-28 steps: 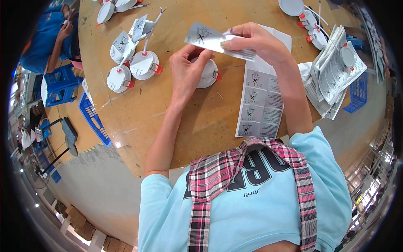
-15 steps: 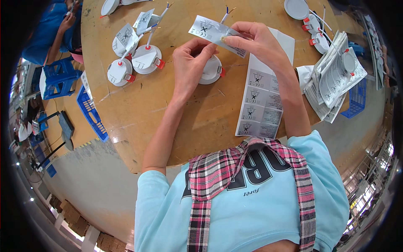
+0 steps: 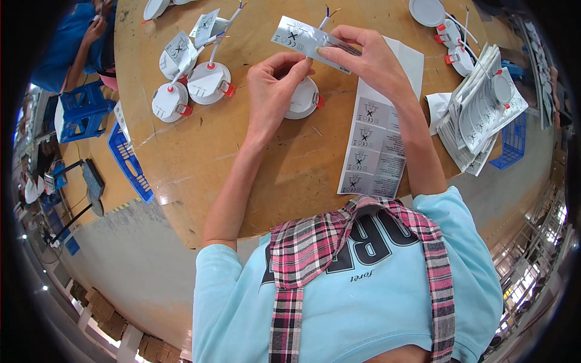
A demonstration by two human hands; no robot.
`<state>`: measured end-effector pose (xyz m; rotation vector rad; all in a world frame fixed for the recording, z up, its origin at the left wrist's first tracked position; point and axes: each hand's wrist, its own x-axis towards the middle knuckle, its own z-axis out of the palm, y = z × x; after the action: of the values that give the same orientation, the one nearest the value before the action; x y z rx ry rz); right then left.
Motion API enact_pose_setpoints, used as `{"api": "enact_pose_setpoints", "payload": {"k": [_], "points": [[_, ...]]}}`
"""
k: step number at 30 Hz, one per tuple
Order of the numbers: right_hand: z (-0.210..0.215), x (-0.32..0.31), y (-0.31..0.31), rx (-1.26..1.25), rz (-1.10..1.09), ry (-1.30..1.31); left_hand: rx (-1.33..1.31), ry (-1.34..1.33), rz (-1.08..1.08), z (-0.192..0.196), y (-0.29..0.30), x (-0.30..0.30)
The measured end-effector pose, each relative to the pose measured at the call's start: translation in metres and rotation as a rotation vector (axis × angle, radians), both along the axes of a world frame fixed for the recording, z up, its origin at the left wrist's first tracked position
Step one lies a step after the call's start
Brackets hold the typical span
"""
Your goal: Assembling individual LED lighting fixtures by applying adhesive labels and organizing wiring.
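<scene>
A pale grey workshop floor [image 3: 139, 266] surrounds a broad, scuffed brown table [image 3: 200, 163]. Across from me, at the table's far left, sits a co-worker in blue [image 3: 66, 51]. A person in a light blue shirt [image 3: 357, 302] works at the near edge. A thick stack of printed papers [image 3: 472, 121] lies on the right; left of it, beneath the right forearm, is a grey-and-white label sheet [image 3: 372, 142]. White round lamps [image 3: 209, 85] with red clips cluster at the left. The left hand [image 3: 275, 91] is over another round lamp [image 3: 301, 103], thumb and forefinger nearly meeting; I cannot tell what they grip. The right hand [image 3: 369, 57] pinches a printed label [image 3: 296, 37] between thumb and fingers, above that lamp. Thin wire ends [image 3: 328, 13] show just behind it.
</scene>
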<state>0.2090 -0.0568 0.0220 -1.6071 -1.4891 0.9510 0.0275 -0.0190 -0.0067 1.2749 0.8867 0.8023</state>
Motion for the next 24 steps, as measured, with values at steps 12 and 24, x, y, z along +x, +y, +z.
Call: {"api": "enact_pose_setpoints", "payload": {"k": [12, 24], "points": [[0.0007, -0.0014, 0.0011, 0.045, -0.04, -0.078, -0.027, -0.009, 0.012, -0.0014, -0.0002, 0.0012], [0.0065, -0.0045, 0.0006, 0.013, -0.065, -0.083, -0.002, 0.007, -0.001, 0.0004, -0.0008, 0.0001]]}}
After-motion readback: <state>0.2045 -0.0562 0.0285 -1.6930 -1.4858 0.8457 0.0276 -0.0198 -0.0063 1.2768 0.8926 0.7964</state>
